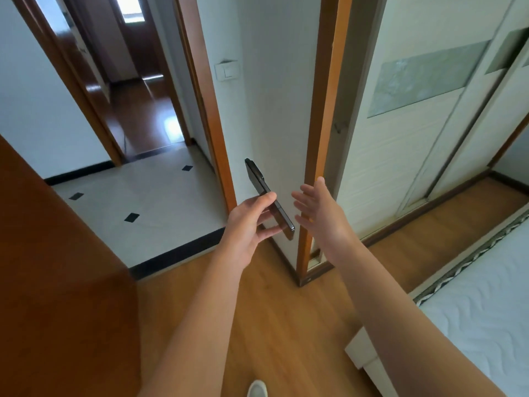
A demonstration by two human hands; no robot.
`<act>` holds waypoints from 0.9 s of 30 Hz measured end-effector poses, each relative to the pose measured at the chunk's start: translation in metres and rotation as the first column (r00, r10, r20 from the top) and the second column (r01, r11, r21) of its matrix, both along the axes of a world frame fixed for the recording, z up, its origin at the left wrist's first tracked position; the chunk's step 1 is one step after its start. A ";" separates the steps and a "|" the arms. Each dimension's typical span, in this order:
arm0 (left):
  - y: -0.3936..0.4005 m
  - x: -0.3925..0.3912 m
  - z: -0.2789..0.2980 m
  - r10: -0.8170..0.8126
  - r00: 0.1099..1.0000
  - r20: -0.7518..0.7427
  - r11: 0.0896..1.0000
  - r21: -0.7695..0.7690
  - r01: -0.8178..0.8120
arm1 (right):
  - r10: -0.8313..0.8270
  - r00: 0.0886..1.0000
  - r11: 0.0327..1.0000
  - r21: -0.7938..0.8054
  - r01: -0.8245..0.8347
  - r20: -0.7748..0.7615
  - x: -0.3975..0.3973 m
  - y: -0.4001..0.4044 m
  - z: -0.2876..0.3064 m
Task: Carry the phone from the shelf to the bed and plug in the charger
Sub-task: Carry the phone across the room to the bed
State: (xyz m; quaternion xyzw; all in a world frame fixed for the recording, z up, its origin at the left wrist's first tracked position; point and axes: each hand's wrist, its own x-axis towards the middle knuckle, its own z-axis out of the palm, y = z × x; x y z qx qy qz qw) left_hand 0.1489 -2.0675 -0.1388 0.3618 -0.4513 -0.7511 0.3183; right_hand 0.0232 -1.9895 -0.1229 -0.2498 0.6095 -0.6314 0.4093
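Observation:
My left hand (pixel 249 224) grips a dark phone (pixel 264 190) by its lower half, seen edge-on and tilted, held out in front of a white wall corner. Just to its right, my right hand (pixel 320 209) is open with fingers spread, a small gap away from the phone and holding nothing. The bed (pixel 483 305), with a white quilted mattress and a patterned edge band, fills the lower right corner. No charger or shelf is in view.
An open brown door (pixel 57 267) stands at the left. Beyond it lies a tiled hallway (pixel 143 202) and a further doorway to a dark wood floor. A white sliding wardrobe (pixel 415 124) lines the right wall. Wood flooring (pixel 286 310) spreads below; a shoe tip (pixel 257 389) shows at the bottom.

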 end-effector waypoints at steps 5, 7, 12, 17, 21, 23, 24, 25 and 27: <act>-0.058 -0.033 0.001 -0.146 0.989 -0.002 0.987 -0.062 0.145 | -0.128 0.991 0.992 0.007 0.128 -0.031 -0.014 -0.035 0.012; -0.071 -0.050 0.004 -0.224 0.974 -0.022 0.973 -0.067 0.222 | -0.196 0.980 0.981 0.011 0.196 -0.028 -0.025 -0.039 0.016; -0.078 -0.097 0.004 -0.373 0.927 -0.026 0.925 -0.088 0.370 | -0.341 0.940 0.940 0.032 0.341 -0.004 -0.058 -0.028 0.019; -0.071 -0.152 0.004 -0.476 0.879 -0.033 0.878 -0.080 0.473 | -0.452 0.892 0.892 0.012 0.452 0.025 -0.105 -0.013 0.013; -0.067 -0.205 0.012 -0.543 0.839 -0.030 0.839 -0.064 0.540 | -0.491 0.869 0.869 -0.042 0.494 0.062 -0.156 -0.003 0.009; -0.067 -0.233 0.015 -0.567 0.824 -0.013 0.821 -0.091 0.564 | -0.512 0.856 0.855 -0.060 0.516 0.069 -0.182 -0.001 0.009; -0.067 -0.247 0.016 -0.576 0.817 0.001 0.812 -0.107 0.573 | -0.522 0.850 0.848 -0.062 0.526 0.069 -0.195 0.000 0.009; -0.068 -0.261 0.017 -0.583 0.812 0.018 0.805 -0.123 0.581 | -0.531 0.844 0.842 -0.064 0.535 0.069 -0.208 0.000 0.009; -0.067 -0.288 0.018 -0.592 0.805 0.043 0.793 -0.149 0.591 | -0.548 0.833 0.830 -0.075 0.552 0.074 -0.232 0.001 0.009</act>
